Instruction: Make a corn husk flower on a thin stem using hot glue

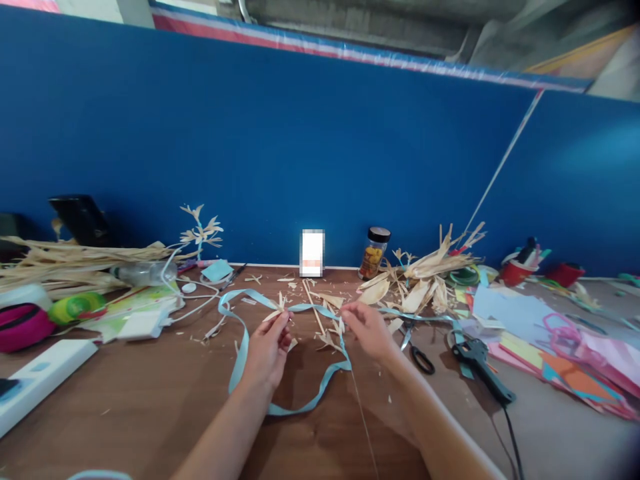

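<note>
My left hand (270, 347) is closed in a pinch on a small husk flower (281, 304) with pale, pointed petals. From beside this flower a light blue ribbon (313, 308) stretches across to my right hand (367, 328). The fingertips of that hand are pinched together at the ribbon; the exact grip is partly hidden. More ribbon loops loosely over the brown table (320, 437), around my left wrist and below both hands. Dry husk scraps (327, 341) and a thin straw stalk (314, 307) lie between the hands.
To the right are black-handled scissors (423, 360), a glue gun (483, 370) with its cord, and coloured paper (570, 373). A jar (374, 253) and husk bundle (437, 267) stand behind. At left are a power strip (45, 383), white charger (145, 323) and finished husk stem (200, 233).
</note>
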`<state>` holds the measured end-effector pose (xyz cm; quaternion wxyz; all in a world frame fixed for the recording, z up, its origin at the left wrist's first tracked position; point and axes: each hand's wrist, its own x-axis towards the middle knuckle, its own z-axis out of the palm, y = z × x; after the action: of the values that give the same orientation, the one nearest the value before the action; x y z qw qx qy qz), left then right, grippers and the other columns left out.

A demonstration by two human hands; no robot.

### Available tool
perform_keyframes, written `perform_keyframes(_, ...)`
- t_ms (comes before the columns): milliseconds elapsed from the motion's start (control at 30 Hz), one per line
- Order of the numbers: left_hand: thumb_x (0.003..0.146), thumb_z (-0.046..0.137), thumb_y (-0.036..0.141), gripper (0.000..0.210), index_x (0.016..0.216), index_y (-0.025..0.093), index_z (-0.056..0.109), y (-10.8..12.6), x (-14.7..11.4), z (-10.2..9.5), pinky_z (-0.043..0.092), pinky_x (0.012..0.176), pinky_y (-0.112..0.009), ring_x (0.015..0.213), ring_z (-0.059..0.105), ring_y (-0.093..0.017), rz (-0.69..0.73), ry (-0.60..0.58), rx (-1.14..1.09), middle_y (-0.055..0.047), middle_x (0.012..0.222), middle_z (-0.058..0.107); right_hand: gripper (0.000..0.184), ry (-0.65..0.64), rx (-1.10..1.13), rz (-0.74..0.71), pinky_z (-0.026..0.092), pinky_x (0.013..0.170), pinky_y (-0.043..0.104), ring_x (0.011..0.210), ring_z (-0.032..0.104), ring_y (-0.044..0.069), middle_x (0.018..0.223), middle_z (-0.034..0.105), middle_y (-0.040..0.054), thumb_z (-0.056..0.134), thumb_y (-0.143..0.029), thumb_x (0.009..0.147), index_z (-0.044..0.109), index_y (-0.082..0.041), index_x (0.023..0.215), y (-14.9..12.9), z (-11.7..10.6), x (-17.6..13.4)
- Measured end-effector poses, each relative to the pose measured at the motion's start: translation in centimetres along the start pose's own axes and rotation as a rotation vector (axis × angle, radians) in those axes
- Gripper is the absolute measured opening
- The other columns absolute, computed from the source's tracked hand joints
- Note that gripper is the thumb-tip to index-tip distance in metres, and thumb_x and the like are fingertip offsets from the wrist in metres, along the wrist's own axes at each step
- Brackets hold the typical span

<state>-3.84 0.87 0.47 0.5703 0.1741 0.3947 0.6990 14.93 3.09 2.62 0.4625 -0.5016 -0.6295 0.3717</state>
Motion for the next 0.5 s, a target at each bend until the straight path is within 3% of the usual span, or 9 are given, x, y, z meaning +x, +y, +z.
perform_keyframes(200,0.064,0.067,0.014,0.012,0.075,0.013,0.063,1.6,-0.1,0.4,0.041,0.042,-0.008,0.046,0.049,0.000,0.028,0.001,-0.067,0.001,0.071,0.062,0.018,-0.157,-0.367,-0.177,0.036,0.055,0.022,0.058,0.050,0.012,0.065,0.059,-0.0004,0.046,-0.027,0.076,0.060,-0.017,0.080,-2.0,0.9,-0.4)
perform_keyframes(367,0.063,0.067,0.012,0.012,0.075,0.012,0.062,3.6,-1.0,1.0,0.040,0.039,-0.008,0.044,0.047,0.000,0.039,-0.018,-0.117,0.001,0.069,0.061,0.017,-0.348,-0.750,-0.315,0.037,0.065,0.024,0.076,0.055,0.016,0.081,0.063,0.0036,0.046,-0.023,0.077,0.062,-0.020,0.082,-2.1,4.6,-0.6)
perform_keyframes(500,0.063,0.067,0.013,0.014,0.077,0.012,0.063,4.9,-2.0,0.9,0.040,0.040,-0.007,0.047,0.049,0.000,0.076,-0.059,-0.098,0.000,0.071,0.061,0.022,-0.444,-0.984,-0.301,0.039,0.064,0.026,0.076,0.058,0.018,0.085,0.061,0.0064,0.042,-0.025,0.080,0.063,-0.022,0.087,-2.2,7.5,-0.5)
